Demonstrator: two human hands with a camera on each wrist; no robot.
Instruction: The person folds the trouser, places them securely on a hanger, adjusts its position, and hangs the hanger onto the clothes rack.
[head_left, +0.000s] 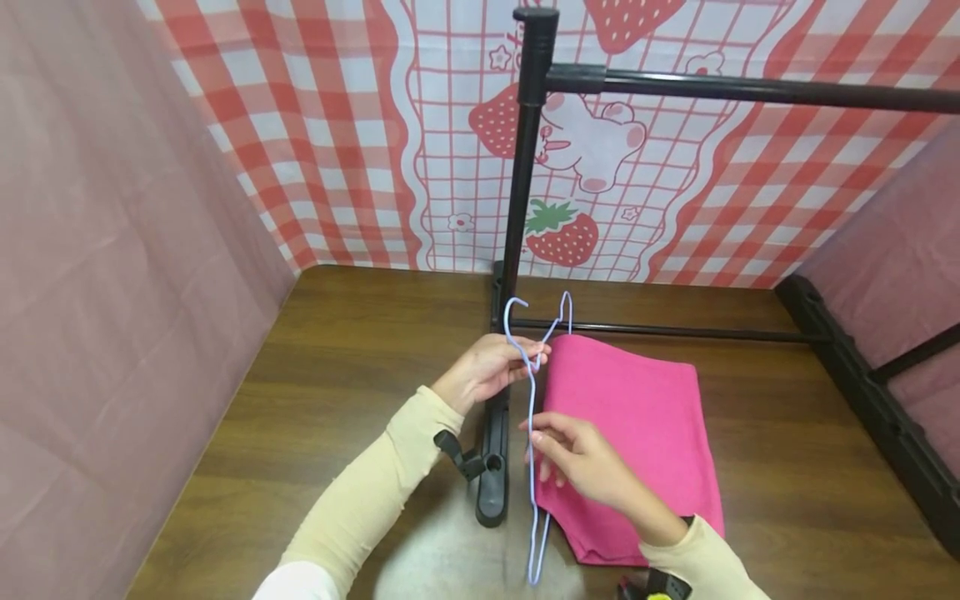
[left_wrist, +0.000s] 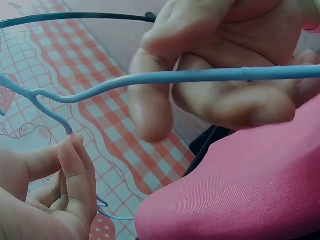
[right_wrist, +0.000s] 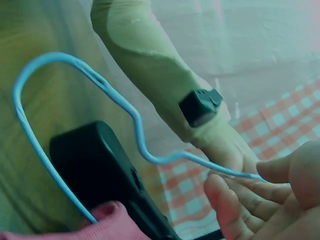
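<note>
A light-blue wire clothes hanger [head_left: 532, 467] stands on edge, its hook pointing up and away. My left hand [head_left: 495, 367] pinches it just below the hook between thumb and fingertips, as the left wrist view also shows. Loosely bent and spread, the fingers of my right hand [head_left: 581, 462] lie along the hanger's side wire; the left wrist view shows the wire [left_wrist: 210, 75] crossing in front of them without a firm grip. A folded pink cloth garment [head_left: 637, 417] lies beneath the right hand, with the hanger's far part beside and partly hidden by it.
A black rack stands behind, with an upright post [head_left: 522, 167], a top bar [head_left: 750, 86] and a foot [head_left: 492, 483] left of the hanger. Its other foot [head_left: 870, 392] is at the right. The wooden table [head_left: 300, 425] meets a checked strawberry curtain [head_left: 337, 142].
</note>
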